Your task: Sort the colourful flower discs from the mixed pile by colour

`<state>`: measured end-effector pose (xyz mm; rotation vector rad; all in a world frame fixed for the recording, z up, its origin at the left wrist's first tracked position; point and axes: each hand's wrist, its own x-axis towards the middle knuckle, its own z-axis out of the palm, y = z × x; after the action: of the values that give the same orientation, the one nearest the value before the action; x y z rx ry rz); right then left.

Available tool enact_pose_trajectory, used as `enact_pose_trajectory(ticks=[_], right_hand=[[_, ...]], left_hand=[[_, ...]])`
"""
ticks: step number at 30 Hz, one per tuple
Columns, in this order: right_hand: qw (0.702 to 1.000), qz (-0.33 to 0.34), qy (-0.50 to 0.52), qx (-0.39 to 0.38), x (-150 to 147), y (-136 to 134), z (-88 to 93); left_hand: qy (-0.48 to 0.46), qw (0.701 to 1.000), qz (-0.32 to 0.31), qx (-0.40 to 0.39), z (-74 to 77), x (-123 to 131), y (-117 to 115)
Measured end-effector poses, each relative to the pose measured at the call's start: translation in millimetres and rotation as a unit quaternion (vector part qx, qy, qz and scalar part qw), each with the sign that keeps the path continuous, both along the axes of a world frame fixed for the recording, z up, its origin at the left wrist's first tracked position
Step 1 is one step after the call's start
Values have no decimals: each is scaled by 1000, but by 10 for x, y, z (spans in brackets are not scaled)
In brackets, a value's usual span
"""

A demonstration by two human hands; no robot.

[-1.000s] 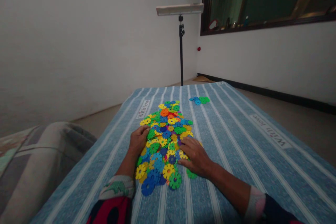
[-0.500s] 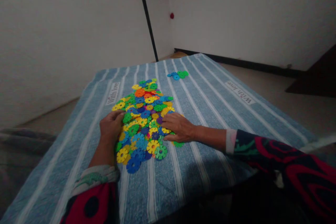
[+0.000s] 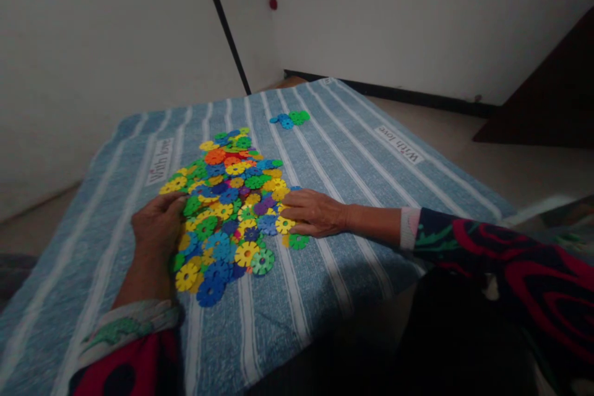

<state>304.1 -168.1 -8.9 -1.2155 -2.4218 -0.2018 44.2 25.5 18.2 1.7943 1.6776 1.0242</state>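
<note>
- The discs [image 3: 225, 211] lie in a loose, overlapping pile on the striped cloth [image 3: 343, 164], between the two hands.
- The left hand [image 3: 158, 221] curls at the pile's left edge; whether it pinches a disc, I cannot tell.
- The right hand [image 3: 316, 213] rests palm down at the right edge, fingers loosely outstretched, thumb apart, with no clear grip showing.
- For good handling, fingertips should work low against the cloth, so discs slide rather than ride up over each other.
- Even, gentle pressure from both sides seems best; a hard push could ruck the cloth.
- A small blue-and-green group [image 3: 288, 124] sits apart, beyond the pile.
</note>
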Motion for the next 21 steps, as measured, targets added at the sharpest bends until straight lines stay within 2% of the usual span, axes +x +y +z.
enact_pose_trajectory(ticks=[10,21], right_hand=[[997,18,-50,-54,85,-5,134],[998,5,-28,-53,129,-33,39]], left_hand=[[19,999,24,13,-77,9,137],[22,999,26,20,-43,53,36]])
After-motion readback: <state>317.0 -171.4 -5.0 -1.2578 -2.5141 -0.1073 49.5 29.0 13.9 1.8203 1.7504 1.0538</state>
